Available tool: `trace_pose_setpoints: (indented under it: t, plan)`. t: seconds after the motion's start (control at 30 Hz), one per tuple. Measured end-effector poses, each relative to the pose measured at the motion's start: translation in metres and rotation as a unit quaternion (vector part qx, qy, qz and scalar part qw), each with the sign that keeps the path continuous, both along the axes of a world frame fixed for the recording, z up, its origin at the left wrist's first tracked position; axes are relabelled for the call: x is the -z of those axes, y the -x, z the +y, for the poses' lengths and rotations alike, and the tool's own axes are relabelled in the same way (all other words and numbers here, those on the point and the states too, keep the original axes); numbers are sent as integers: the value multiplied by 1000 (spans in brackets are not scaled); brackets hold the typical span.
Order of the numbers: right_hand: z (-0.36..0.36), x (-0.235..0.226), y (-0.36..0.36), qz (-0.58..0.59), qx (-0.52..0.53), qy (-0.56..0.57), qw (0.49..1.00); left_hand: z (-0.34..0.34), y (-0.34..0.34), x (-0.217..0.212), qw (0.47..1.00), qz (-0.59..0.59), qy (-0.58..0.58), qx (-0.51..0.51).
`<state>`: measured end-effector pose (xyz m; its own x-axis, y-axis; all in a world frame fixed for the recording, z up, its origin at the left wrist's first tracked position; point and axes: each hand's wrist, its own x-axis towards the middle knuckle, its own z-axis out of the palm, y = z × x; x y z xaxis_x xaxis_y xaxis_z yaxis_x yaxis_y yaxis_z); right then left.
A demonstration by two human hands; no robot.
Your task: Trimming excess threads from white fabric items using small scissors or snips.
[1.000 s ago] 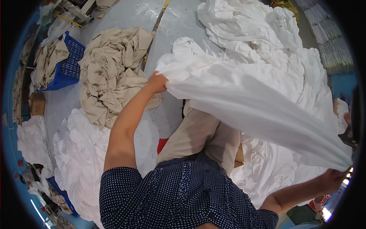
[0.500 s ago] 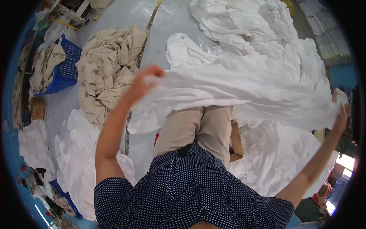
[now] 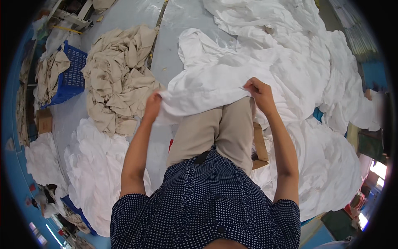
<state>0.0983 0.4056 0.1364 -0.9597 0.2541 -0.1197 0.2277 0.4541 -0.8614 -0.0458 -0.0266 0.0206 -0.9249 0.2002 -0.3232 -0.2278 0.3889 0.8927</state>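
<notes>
A white cloth [image 3: 203,101] stretches between my two hands, just above my knees. My left hand [image 3: 153,106] pinches its left end, beside the beige pile. With bent fingers, my right hand [image 3: 260,94] grips the cloth's edge farther right, over my right knee. The held edge runs nearly straight between the hands, and the fabric behind it merges with a large heap of white cloth [image 3: 290,62]. Where the held piece ends and the heap begins, I cannot tell.
A heap of beige cloth [image 3: 120,74] lies to the left, with a blue plastic basket [image 3: 74,68] beyond it. White cloth piles [image 3: 99,166] flank me on both sides. An open cardboard box [image 3: 260,147] sits by my right thigh.
My right hand has come in from far right to near my knee. The cloth, stretched wide before, is now held over a shorter span. My left hand is slightly lower.
</notes>
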Motion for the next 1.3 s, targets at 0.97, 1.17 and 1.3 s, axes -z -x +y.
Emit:
trace_pose_setpoints:
  t: [0.97,1.17,1.3]
  plan:
    - [-9,-46,-123,-11,302,-83,950,84,-88,-166,938,140,121,292]
    - [-65,-48,-115,7,170,6,985,82,-91,-166,956,81,85,269]
    - [-77,-47,-113,-25,186,-60,980,77,-91,-167,963,52,81,253]
